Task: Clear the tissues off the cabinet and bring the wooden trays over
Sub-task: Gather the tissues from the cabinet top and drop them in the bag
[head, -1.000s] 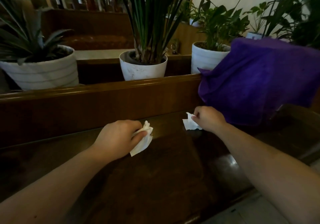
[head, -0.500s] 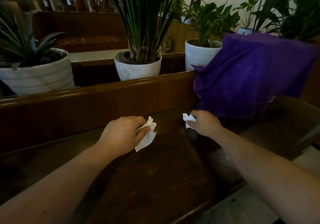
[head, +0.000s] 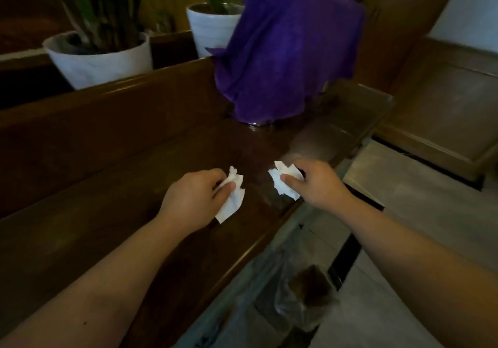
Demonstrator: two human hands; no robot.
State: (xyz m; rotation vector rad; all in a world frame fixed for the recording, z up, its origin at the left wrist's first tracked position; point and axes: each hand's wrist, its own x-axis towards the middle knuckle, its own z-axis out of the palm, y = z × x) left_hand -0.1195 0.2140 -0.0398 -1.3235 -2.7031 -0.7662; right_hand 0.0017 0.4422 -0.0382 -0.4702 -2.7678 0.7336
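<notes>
My left hand (head: 192, 197) is closed on a crumpled white tissue (head: 233, 199), held just above the dark wooden cabinet top (head: 134, 213). My right hand (head: 316, 183) grips a second white tissue (head: 283, 182) near the cabinet's front edge. Both tissues stick out between thumb and fingers. No wooden trays are in view.
A purple cloth (head: 285, 54) drapes over something at the cabinet's far right end. White plant pots (head: 99, 59) (head: 210, 28) stand behind the raised back ledge. A bin lined with a clear plastic bag (head: 304, 296) sits on the tiled floor below the cabinet's edge. A wooden bench (head: 442, 110) is at the right.
My right hand has lifted its tissue off the cabinet top and drawn back toward the front edge. The view has tilted down and right, bringing the floor and the bin into sight.
</notes>
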